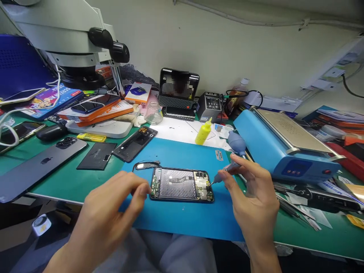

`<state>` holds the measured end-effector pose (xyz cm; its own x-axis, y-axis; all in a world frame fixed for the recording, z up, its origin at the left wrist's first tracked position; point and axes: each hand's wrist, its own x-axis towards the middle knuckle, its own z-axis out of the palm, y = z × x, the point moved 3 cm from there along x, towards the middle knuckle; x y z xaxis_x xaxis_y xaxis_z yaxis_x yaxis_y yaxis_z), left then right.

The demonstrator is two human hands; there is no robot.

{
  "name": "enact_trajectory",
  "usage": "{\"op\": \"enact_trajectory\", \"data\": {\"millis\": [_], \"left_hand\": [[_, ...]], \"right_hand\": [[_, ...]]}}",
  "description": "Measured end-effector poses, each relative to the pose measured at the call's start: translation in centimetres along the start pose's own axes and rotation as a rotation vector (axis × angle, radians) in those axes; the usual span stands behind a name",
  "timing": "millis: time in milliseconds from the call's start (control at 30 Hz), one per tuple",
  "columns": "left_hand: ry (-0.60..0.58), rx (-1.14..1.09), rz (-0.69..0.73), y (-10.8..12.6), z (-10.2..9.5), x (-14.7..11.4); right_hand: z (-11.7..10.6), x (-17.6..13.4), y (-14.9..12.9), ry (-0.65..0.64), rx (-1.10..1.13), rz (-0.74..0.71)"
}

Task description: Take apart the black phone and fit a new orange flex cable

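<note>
An opened smartphone (178, 185) lies face down on the blue mat (182, 218), its battery, flex cable and circuit boards exposed. My right hand (253, 193) grips a small screwdriver (222, 175), whose thin tip reaches the circuit board at the phone's right end. Close to the phone's left end is my left hand (113, 208), thumb and index finger curled together; anything between them is hidden. Just behind the phone lies a small dark part with a cable (146, 165). A detached back cover (135, 144) rests at the mat's upper left edge.
A yellow squeeze bottle (203, 132) and a blue air blower (236, 142) stand behind the mat. At right sits a blue heating plate machine (284, 148), with tweezers (298, 212) in front. Left are a grey phone (42, 167), a black panel (96, 156) and a microscope (65, 34).
</note>
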<state>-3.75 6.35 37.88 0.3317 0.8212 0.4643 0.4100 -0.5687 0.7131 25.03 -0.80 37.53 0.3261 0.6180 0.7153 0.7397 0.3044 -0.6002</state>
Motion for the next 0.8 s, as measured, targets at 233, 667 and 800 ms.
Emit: {"op": "enact_trajectory", "data": {"millis": [233,667,800], "left_hand": [[-0.1,0.032,-0.156,-3.2,-0.7,0.1],[-0.106,-0.049,-0.342,-3.2,0.3,-0.5],[-0.119,-0.011,-0.343,-3.5,0.3,-1.0]], "right_hand": [[-0.2,-0.8,-0.1,-0.072,0.085,0.02],[0.3,-1.0,-0.5,-0.055,-0.016,0.091],[0.2,-1.1,-0.3,-0.019,-0.063,0.071]]}}
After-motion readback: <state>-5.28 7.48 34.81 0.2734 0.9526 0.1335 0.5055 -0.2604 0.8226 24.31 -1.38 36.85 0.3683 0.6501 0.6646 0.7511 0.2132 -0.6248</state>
